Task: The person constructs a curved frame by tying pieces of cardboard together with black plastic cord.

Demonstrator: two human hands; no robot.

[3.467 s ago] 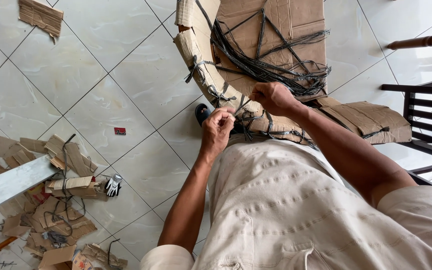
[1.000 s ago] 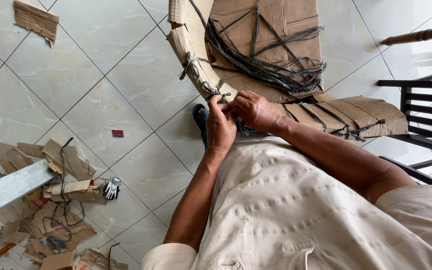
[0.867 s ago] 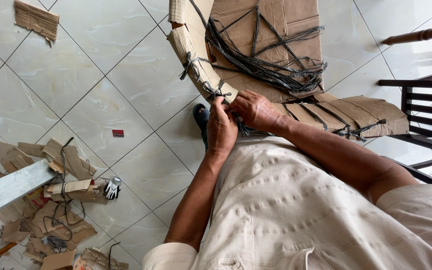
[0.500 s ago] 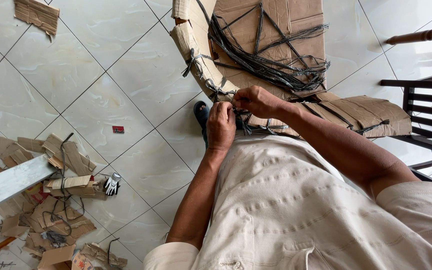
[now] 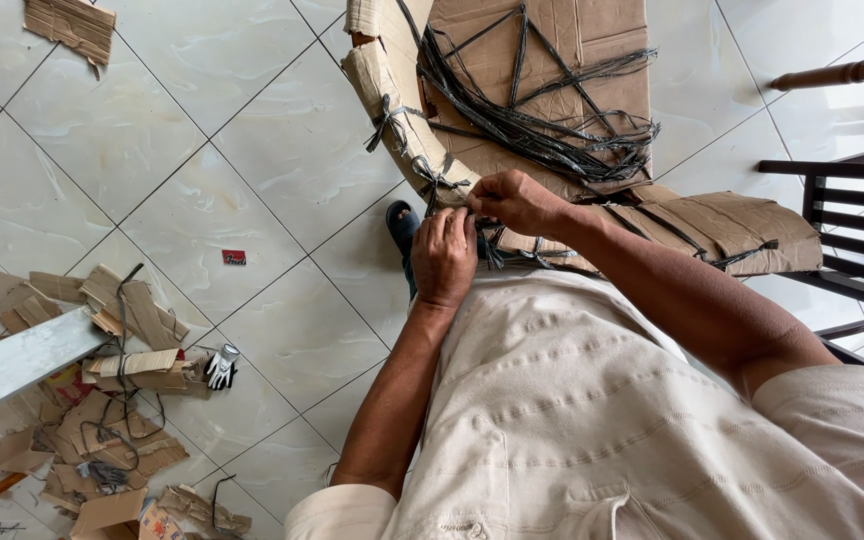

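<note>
Your left hand (image 5: 444,255) presses closed against the cardboard wrapping (image 5: 392,95) at the near edge of the chair frame, and your right hand (image 5: 517,200) pinches a dark plastic strap (image 5: 439,185) just beside it, at the knot. The strap looks thin, stiff and slick, so it probably slips unless you grip it close to the tie; the cardboard looks light and soft and would likely crush or tear if squeezed hard. Farther up, more straps (image 5: 542,130) cross the wrapped panel. On the tiled floor (image 5: 202,120) to your left lie cardboard scraps (image 5: 102,420).
</note>
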